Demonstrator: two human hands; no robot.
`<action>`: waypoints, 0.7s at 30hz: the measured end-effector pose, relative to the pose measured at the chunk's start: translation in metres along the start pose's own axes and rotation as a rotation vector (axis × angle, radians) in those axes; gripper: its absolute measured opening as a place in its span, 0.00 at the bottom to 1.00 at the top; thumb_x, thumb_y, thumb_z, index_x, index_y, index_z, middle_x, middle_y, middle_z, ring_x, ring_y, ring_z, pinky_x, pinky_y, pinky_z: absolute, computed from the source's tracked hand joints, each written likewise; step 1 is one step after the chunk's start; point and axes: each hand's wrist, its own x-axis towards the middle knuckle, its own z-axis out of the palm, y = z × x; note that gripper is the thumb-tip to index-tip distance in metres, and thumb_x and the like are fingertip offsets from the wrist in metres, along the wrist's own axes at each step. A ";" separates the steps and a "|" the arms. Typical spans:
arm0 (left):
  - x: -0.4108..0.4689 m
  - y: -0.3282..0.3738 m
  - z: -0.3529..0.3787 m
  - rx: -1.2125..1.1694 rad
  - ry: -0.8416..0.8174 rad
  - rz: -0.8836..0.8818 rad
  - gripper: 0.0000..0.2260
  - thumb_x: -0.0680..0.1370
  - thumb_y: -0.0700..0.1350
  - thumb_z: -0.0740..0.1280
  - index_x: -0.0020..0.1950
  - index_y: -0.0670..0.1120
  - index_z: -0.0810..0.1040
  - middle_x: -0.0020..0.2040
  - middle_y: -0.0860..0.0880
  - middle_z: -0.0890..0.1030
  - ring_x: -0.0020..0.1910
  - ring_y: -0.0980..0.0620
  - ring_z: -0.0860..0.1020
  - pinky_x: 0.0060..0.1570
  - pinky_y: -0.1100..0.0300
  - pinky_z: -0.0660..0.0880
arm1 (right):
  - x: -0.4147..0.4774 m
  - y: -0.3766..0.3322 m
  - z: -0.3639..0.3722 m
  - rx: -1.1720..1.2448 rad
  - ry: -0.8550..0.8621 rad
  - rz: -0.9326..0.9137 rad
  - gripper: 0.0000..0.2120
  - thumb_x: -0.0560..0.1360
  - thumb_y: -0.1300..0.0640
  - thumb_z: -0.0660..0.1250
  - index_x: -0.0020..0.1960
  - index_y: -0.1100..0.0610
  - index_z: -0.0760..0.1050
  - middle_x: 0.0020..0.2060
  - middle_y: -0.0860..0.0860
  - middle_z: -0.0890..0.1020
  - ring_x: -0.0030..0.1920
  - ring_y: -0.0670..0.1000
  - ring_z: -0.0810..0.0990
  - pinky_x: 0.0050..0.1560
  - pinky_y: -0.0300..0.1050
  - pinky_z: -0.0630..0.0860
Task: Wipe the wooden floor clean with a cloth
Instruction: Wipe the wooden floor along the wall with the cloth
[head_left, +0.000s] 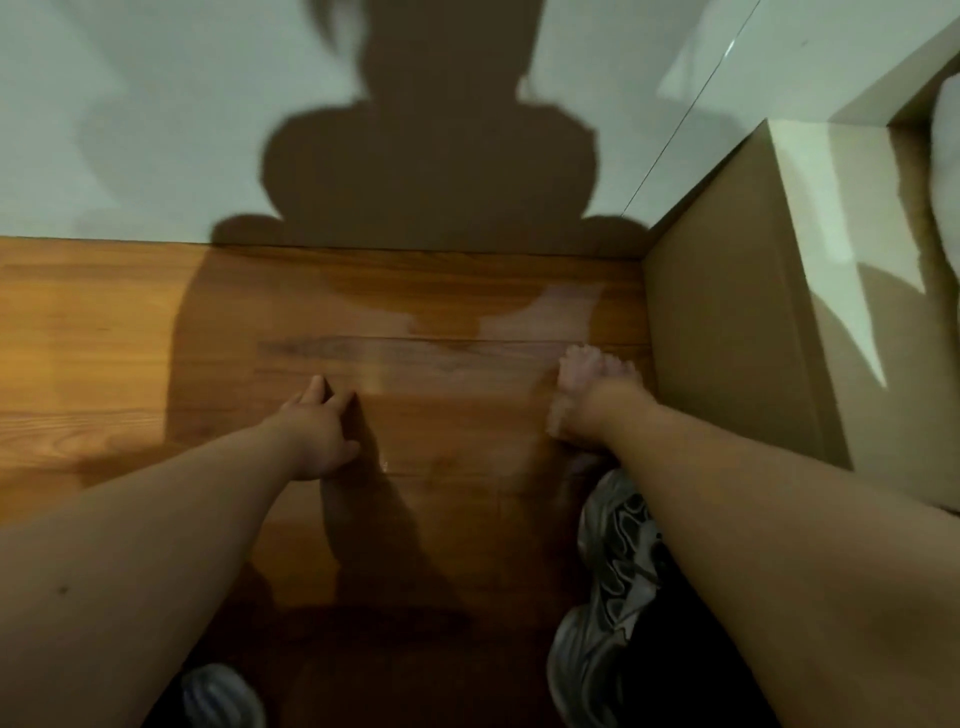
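Note:
The wooden floor (441, 426) of brown planks fills the middle of the head view, with a pale wet patch (540, 312) near the wall. My right hand (592, 410) presses a pale pinkish cloth (576, 369) onto the floor close to the cabinet at the right; the hand covers part of the cloth. My left hand (322, 431) rests on the floor with fingers spread, holding nothing, about a hand's width left of the centre.
A white wall (156, 130) bounds the floor ahead, with my shadow on it. A box-like cabinet (737, 322) stands at the right, touching the floor's edge. My grey sneakers (608, 587) are below my right arm and at the bottom left (223, 696).

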 end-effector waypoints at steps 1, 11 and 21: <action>0.000 0.002 0.001 0.001 0.017 -0.002 0.37 0.77 0.58 0.63 0.79 0.52 0.45 0.78 0.39 0.40 0.76 0.37 0.49 0.74 0.49 0.55 | -0.009 -0.019 0.004 0.004 -0.027 -0.041 0.37 0.73 0.43 0.65 0.76 0.56 0.56 0.74 0.55 0.62 0.73 0.58 0.61 0.72 0.56 0.57; 0.008 0.005 -0.009 -0.042 0.197 0.077 0.37 0.75 0.56 0.67 0.77 0.58 0.48 0.78 0.44 0.39 0.77 0.40 0.47 0.73 0.45 0.56 | -0.026 -0.042 0.018 0.005 -0.092 -0.268 0.20 0.80 0.54 0.61 0.70 0.57 0.70 0.71 0.57 0.69 0.70 0.57 0.66 0.63 0.42 0.64; 0.048 -0.008 -0.037 0.010 0.279 0.165 0.37 0.75 0.61 0.64 0.77 0.62 0.46 0.79 0.48 0.43 0.74 0.39 0.56 0.70 0.44 0.61 | 0.010 -0.024 0.007 0.188 0.063 0.083 0.29 0.74 0.40 0.64 0.71 0.50 0.65 0.68 0.56 0.64 0.65 0.60 0.67 0.64 0.55 0.70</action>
